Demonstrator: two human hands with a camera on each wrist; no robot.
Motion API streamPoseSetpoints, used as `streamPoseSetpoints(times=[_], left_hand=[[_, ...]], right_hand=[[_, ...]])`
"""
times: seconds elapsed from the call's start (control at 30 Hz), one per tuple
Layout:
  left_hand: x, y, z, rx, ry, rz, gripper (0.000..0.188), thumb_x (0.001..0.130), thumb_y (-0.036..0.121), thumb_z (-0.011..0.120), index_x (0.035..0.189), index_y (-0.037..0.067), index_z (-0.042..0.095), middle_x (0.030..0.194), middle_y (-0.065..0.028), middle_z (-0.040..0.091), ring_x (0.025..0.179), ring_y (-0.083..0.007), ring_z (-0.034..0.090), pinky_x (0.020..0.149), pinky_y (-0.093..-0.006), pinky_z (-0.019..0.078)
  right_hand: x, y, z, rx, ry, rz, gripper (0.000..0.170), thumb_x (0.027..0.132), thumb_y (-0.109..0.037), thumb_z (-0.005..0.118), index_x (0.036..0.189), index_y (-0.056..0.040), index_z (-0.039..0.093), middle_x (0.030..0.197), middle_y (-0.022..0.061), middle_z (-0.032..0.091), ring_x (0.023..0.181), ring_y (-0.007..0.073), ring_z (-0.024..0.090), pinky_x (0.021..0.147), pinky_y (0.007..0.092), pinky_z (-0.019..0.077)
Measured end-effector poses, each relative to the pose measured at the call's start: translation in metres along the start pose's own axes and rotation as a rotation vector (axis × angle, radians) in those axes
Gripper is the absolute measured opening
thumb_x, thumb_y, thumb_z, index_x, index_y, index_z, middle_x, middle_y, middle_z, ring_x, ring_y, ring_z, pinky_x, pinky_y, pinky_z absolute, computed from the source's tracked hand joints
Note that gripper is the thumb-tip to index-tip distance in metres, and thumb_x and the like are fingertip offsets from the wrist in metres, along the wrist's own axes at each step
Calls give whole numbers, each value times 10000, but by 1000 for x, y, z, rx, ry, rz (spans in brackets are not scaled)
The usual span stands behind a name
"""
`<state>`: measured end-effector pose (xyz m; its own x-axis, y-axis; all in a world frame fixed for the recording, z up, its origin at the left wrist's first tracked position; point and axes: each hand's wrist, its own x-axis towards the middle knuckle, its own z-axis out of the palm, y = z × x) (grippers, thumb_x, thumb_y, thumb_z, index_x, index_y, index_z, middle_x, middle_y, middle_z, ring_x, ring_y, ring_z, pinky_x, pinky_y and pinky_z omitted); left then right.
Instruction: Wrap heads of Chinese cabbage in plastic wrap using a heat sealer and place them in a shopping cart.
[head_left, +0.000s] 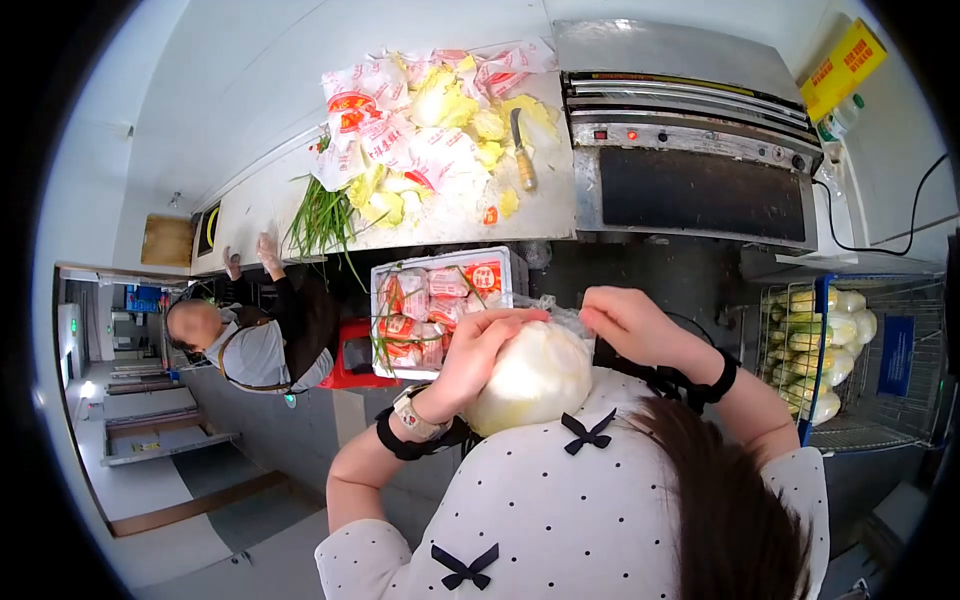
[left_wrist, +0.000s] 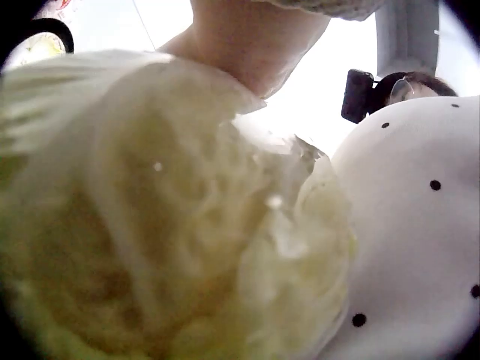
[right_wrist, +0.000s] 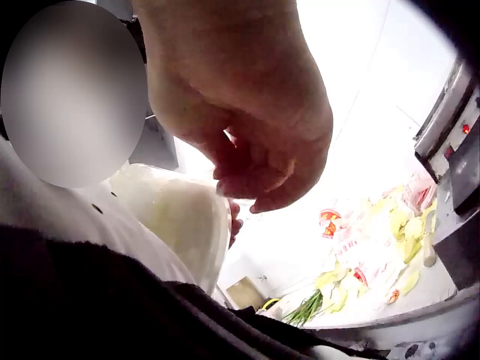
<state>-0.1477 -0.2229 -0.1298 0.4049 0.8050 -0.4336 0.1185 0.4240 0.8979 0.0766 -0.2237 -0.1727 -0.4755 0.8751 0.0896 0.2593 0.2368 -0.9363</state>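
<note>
A large pale napa cabbage (head_left: 535, 380) is held against the chest, with clear plastic film (head_left: 568, 318) at its far end. My left hand (head_left: 483, 358) grips the cabbage from the left, its fingers reaching over the top toward the film. Curled fingers of my right hand (head_left: 645, 325) pinch the film just right of the cabbage. Close up in the left wrist view, the cabbage (left_wrist: 172, 225) shows yellow-green leaves under a shiny wrap. The right wrist view has the right hand (right_wrist: 247, 127) with bent fingers beside the cabbage (right_wrist: 184, 214).
Below the counter stands a white foam box (head_left: 376, 300) of wrapped packages. The counter (head_left: 250, 215) bears loose leaves, green stalks (head_left: 322, 218), printed film and a knife (head_left: 521, 150). A wrapping machine (head_left: 690, 185) is at right, above a cart of cabbages (head_left: 825, 335). Another person (head_left: 265, 345) works at left.
</note>
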Motion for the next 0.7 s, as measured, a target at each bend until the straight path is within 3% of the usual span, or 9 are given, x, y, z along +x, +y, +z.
streamPoseSetpoints(times=[0.1,0.2,0.3,0.4,0.5,0.53,0.63,0.7], left_hand=[[-1,-1,-2,-18,6,45,313,870,117,413,1057,-44,605,987,-106,635,892,-131,588,800,-258,460],[-3,4,2,-16,23,4,334,836,127,423,1029,-82,598,1017,-158,625,934,-198,601,844,-302,466],[-2,5,2,32,8,4,326,834,128,433,1025,-75,602,1011,-155,627,924,-191,602,839,-298,467],[1,5,0,79,-23,-16,325,831,125,432,1024,-73,604,1006,-154,630,924,-187,600,837,-295,466],[-1,3,-3,66,-50,56,297,857,104,433,1039,-48,611,970,-110,640,870,-127,595,777,-246,469],[-1,5,-3,46,-50,46,297,855,103,434,1038,-50,611,971,-110,640,872,-129,595,780,-248,469],[-2,8,0,0,-45,37,299,851,103,435,1036,-54,610,973,-113,640,878,-137,597,792,-255,468],[-2,9,0,1,-30,66,302,851,105,432,1034,-56,610,976,-116,639,884,-143,597,802,-258,466]], right_hand=[[3,4,2,-58,26,49,155,862,-131,505,785,2,491,714,161,517,687,340,516,602,383,410],[7,15,8,-179,30,9,162,863,-144,502,787,-1,504,725,171,529,706,344,530,620,398,424],[11,20,15,-270,-133,41,184,872,-170,480,798,-4,509,743,188,541,733,359,532,645,407,439],[17,20,24,-196,-329,39,246,907,-219,434,875,4,532,772,157,569,726,310,561,661,387,446],[17,45,40,309,-373,76,301,932,-262,400,968,-3,549,801,73,581,706,193,544,656,334,437],[23,57,44,586,-599,306,325,942,-283,390,1029,-21,561,838,5,553,714,107,476,655,285,416],[29,65,44,639,-686,349,301,934,-274,408,1029,-34,563,810,-8,509,690,90,426,646,262,402],[31,58,46,376,-636,232,273,907,-243,440,1046,-36,549,838,58,572,744,178,530,658,290,425]])
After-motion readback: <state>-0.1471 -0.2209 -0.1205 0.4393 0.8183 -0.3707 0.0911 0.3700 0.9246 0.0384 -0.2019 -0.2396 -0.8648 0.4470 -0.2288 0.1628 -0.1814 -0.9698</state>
